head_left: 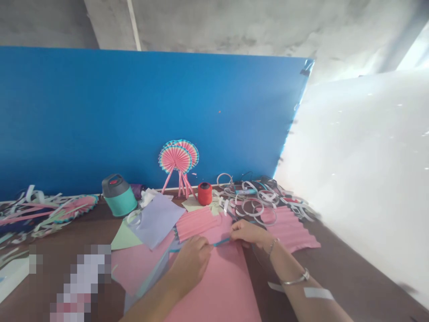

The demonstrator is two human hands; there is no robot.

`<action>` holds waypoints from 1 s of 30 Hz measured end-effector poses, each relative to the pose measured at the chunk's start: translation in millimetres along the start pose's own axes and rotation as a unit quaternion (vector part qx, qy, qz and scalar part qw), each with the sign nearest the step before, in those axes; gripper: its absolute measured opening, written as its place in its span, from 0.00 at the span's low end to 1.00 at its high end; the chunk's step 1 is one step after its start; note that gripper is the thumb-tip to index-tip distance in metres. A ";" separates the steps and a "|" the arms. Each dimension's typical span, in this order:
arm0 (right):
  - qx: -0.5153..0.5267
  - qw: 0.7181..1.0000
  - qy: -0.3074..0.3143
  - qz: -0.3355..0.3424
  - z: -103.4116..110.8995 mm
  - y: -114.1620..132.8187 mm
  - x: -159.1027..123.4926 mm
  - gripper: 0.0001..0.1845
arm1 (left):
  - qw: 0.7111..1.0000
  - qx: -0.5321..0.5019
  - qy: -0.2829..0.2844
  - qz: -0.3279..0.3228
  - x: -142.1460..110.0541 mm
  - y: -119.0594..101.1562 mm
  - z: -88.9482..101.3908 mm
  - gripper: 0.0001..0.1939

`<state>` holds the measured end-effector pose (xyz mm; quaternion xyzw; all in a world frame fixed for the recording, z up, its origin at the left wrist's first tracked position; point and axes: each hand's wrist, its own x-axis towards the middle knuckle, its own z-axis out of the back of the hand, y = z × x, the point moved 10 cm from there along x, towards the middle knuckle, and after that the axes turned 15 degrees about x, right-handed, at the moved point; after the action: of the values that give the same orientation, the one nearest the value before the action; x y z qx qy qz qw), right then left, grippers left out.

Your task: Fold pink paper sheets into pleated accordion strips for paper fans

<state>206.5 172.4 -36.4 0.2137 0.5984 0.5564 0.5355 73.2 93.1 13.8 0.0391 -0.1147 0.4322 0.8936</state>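
Blue strip (220, 243); pink ridged paper (196, 223); pink-and-teal fan (175, 158)

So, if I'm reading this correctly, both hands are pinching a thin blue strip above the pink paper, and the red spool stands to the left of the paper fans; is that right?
Not quite: the head view shows the red spool to the right of the paper fans, not the left. The rest stands: the left hand and right hand pinch the thin blue strip above the pink paper.

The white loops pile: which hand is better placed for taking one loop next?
Right hand, probably: its fingers lie closest to the white loops, while the left hand sits lower, farther away. Both hold the blue strip, though, so it must release first.
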 end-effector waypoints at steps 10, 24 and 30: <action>-0.005 1.000 -0.027 -0.016 7.2 -10.0 4.6 0.10 | 0.999 0.021 0.036 0.004 0.7 -1.2 -5.6 0.13; -0.023 0.999 -0.031 -0.028 4.6 -5.9 -1.4 0.08 | 0.998 0.038 0.051 0.004 1.4 -2.3 -7.5 0.13; -0.024 0.999 -0.030 -0.025 3.7 -3.1 -2.5 0.09 | 0.997 0.055 0.055 0.004 0.6 -2.5 -10.2 0.15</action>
<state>211.6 171.0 -37.4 0.2020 0.5735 0.5503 0.5722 77.3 93.8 4.1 0.0639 -0.0421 0.4433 0.8931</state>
